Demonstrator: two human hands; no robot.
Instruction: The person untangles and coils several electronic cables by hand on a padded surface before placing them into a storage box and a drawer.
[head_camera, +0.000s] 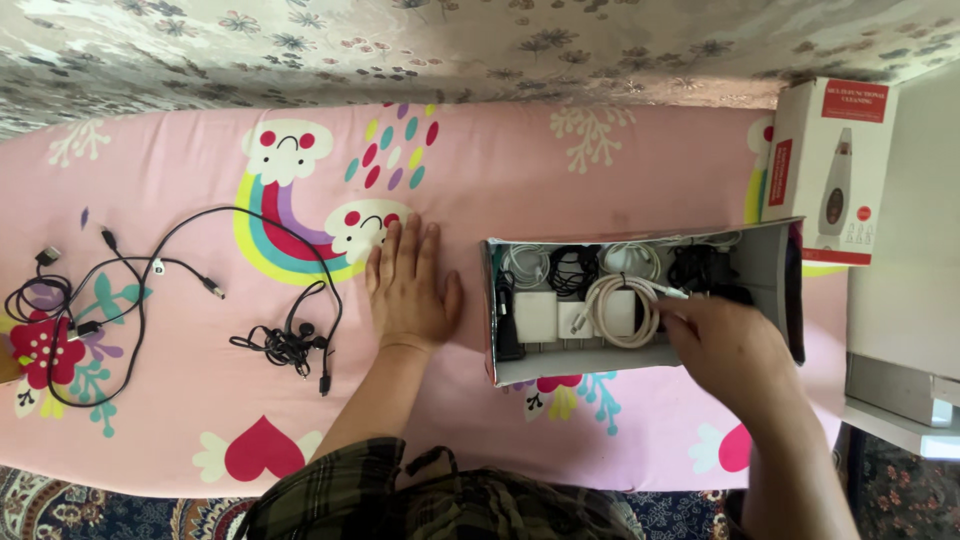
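Note:
My left hand (408, 288) lies flat, palm down and fingers together, on the pink patterned cloth (560, 180), just left of a grey cardboard box (770, 262). The box holds coiled white cables (620, 310), black cables (572, 268) and white charger blocks (537, 317). My right hand (725, 350) reaches into the box from the right, fingers on a white cable end (668, 291) beside the white coil. To the left on the cloth lie tangled black earphones (290, 345).
A long black cable loop (140, 300) with plugs sprawls at the far left. A white and red product box (830, 170) stands at the upper right. A white shelf edge (900, 400) is at the right. A floral curtain (480, 45) hangs behind.

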